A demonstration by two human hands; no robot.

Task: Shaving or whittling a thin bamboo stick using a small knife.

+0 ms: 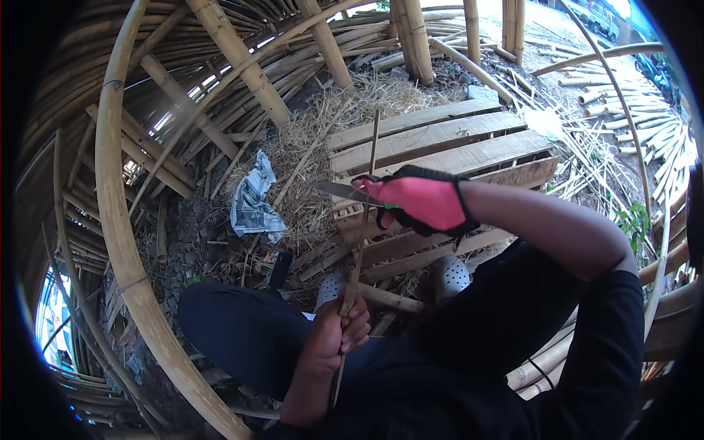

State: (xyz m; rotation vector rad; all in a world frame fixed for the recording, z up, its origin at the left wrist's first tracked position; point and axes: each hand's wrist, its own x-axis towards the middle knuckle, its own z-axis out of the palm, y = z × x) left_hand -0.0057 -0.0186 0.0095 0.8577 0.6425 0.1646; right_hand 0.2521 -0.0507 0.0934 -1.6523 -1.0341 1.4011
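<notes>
My left hand [339, 336] is bare and shut around a thin bamboo strip [369, 169] that stands nearly upright between my knees. My right hand [419, 201], in a red and black glove, grips a knife [345, 192] whose flat blade points left and meets the strip about halfway up. The strip's lower end passes down below my left hand. My dark trouser legs frame both hands.
A wooden pallet [440, 139] lies ahead under dry straw [301, 161]. A crumpled newspaper [253, 199] lies to the left. A thick curved bamboo pole [117, 220] arcs along the left. Cut bamboo lengths [623, 110] are piled right. My grey perforated clogs [450, 276] rest on the pallet.
</notes>
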